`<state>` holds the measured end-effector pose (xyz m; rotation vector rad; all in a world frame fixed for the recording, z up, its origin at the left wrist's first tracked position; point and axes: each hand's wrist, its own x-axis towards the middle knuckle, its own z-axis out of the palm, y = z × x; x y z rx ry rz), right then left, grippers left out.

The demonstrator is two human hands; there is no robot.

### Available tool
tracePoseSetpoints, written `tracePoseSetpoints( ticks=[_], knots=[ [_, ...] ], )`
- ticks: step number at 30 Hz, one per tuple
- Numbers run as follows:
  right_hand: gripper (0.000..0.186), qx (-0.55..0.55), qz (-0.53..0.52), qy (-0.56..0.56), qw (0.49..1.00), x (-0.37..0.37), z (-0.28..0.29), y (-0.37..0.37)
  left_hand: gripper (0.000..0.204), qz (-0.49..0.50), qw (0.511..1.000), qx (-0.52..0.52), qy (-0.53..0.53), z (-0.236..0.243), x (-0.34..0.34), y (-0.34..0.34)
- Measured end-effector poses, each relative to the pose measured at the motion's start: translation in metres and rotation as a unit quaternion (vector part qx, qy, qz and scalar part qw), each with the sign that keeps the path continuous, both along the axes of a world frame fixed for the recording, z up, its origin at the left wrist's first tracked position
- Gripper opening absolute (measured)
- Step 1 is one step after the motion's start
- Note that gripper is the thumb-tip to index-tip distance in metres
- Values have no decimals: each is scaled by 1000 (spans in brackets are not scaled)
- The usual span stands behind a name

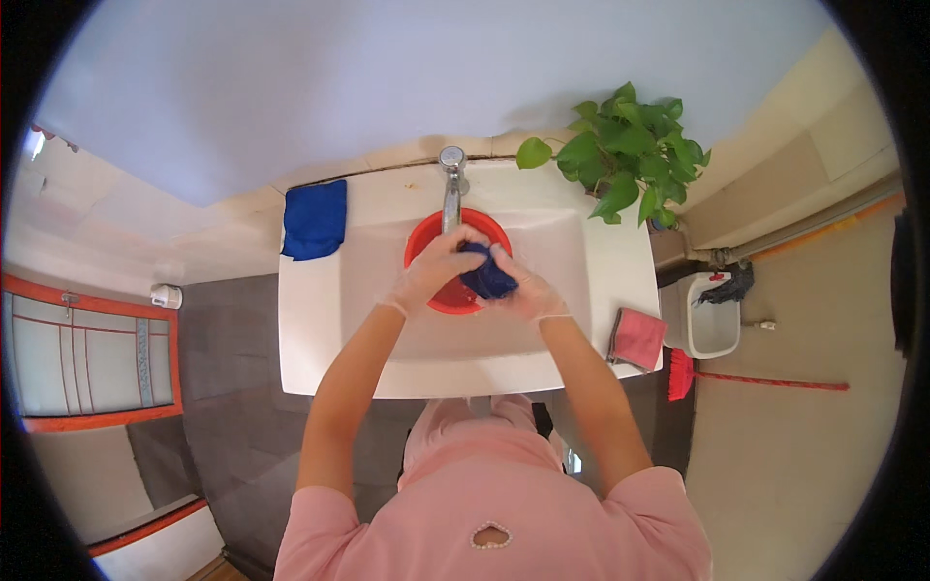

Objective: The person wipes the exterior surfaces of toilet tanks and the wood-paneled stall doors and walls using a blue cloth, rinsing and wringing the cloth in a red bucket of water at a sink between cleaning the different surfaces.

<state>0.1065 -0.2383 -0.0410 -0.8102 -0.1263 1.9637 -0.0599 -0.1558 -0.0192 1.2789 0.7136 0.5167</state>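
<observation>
Both hands wear thin, see-through gloves and are held over a red basin [492,223] in the white sink [387,339]. A bunched dark blue cloth [488,273] is between them. My right hand [528,292] grips it from the right, thumb on top. On the other side my left hand [436,271] closes its fingers and thumb on the cloth's left edge. The silver faucet [451,201] reaches over the basin just beyond my left hand. The hands and cloth hide part of the basin's inside.
A folded blue cloth [315,221] lies on the sink's left ledge, a pink cloth [637,337] at its front right corner. A leafy green plant [625,145] overhangs the back right. Right of the sink are a white bucket [715,324] with a dark mop and a red broom [682,376].
</observation>
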Motion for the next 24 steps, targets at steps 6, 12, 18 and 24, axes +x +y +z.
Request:
tracePoseSetpoints(
  ticks=[6,12,18,24],
  knots=[
    [37,257,154,-233,925,47,5,9,35,-5,949,303,89,15,50,1],
    [33,63,121,-83,987,73,30,5,66,-123,755,630,132,14,48,-7],
    [20,112,290,-106,945,84,45,4,73,-178,696,686,111,24,65,-9],
    [6,82,342,-18,936,88,37,7,55,-159,679,712,80,8,88,2]
  ],
)
